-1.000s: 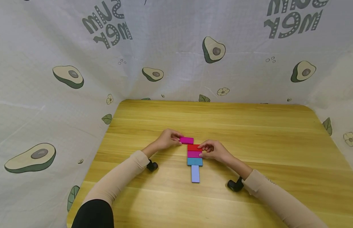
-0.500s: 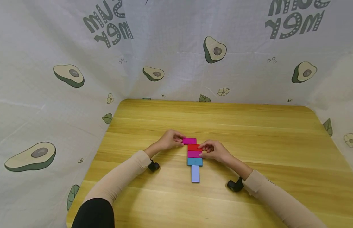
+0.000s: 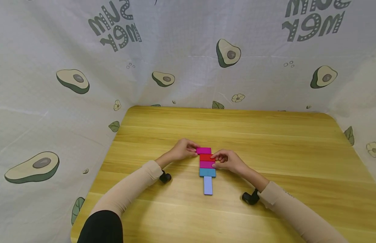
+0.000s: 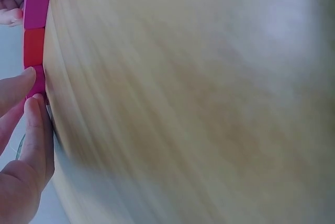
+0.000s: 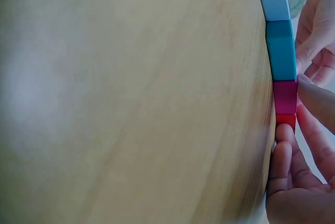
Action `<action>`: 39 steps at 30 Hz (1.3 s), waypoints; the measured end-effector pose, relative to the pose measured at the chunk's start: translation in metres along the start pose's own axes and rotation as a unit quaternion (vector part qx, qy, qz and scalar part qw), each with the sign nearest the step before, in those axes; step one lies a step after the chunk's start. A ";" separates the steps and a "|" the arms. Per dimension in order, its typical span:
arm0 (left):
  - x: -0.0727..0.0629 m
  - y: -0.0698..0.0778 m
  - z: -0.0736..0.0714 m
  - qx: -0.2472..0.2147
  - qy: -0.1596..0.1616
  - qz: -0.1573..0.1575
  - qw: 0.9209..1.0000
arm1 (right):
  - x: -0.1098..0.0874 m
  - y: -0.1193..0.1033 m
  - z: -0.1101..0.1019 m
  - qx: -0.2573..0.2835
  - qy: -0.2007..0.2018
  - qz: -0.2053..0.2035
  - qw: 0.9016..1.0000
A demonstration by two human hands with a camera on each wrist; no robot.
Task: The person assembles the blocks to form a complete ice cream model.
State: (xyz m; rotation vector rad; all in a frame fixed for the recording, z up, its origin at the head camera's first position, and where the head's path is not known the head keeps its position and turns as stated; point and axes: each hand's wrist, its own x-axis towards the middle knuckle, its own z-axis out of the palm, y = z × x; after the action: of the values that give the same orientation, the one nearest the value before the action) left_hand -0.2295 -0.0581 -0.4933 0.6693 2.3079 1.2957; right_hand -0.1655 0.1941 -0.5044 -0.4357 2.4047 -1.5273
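Observation:
At the top of a flat figure of coloured blocks, my left hand (image 3: 183,149) pinches a magenta block (image 3: 204,151) by its left end. Directly below lies a red block (image 3: 205,157), then a second magenta block (image 3: 206,164) and a blue block (image 3: 207,172), all crosswise. A lilac block (image 3: 208,185) points lengthwise downward under the blue one. My right hand (image 3: 228,160) holds the right ends of the red and lower magenta blocks between curled fingers and thumb. In the right wrist view, its fingertips touch the red block (image 5: 286,119), with the thumb by the magenta block (image 5: 285,97).
The blocks lie on a wood-grain table (image 3: 266,141) with rounded corners. A white cloth (image 3: 188,40) printed with avocados hangs behind it and down its left side. A black camera (image 3: 250,197) is strapped to the right wrist, another camera (image 3: 165,177) to the left.
The left hand has slid the top magenta block to the right and slightly nearer, so it now sits almost above the red block, still a little left. The right hand has stayed put.

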 end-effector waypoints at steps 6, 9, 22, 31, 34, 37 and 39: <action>0.000 0.002 0.001 0.000 -0.003 -0.003 1.000 | 0.001 0.001 0.001 0.000 0.001 -0.005 1.000; 0.000 0.002 0.002 -0.001 -0.004 -0.008 1.000 | 0.000 0.002 0.002 -0.003 0.002 -0.006 1.000; 0.003 0.005 0.005 -0.004 -0.011 -0.011 1.000 | 0.000 0.002 0.001 -0.003 0.002 -0.009 1.000; 0.005 0.004 0.007 -0.003 -0.016 -0.004 1.000 | 0.001 0.002 0.003 -0.001 0.003 -0.008 1.000; 0.006 0.004 0.007 -0.002 -0.017 -0.003 1.000 | 0.001 0.002 0.002 -0.002 0.004 -0.007 1.000; 0.007 0.004 0.007 0.000 -0.018 -0.003 1.000 | 0.000 0.002 0.001 -0.002 0.004 -0.006 1.000; 0.007 0.004 0.008 0.002 -0.018 -0.003 1.000 | 0.000 0.002 0.000 0.000 0.003 -0.008 1.000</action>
State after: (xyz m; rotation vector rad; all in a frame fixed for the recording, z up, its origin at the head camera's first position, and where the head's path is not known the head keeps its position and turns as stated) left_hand -0.2304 -0.0468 -0.4943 0.6816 2.2824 1.2672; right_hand -0.1653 0.1948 -0.5066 -0.4524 2.4130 -1.5370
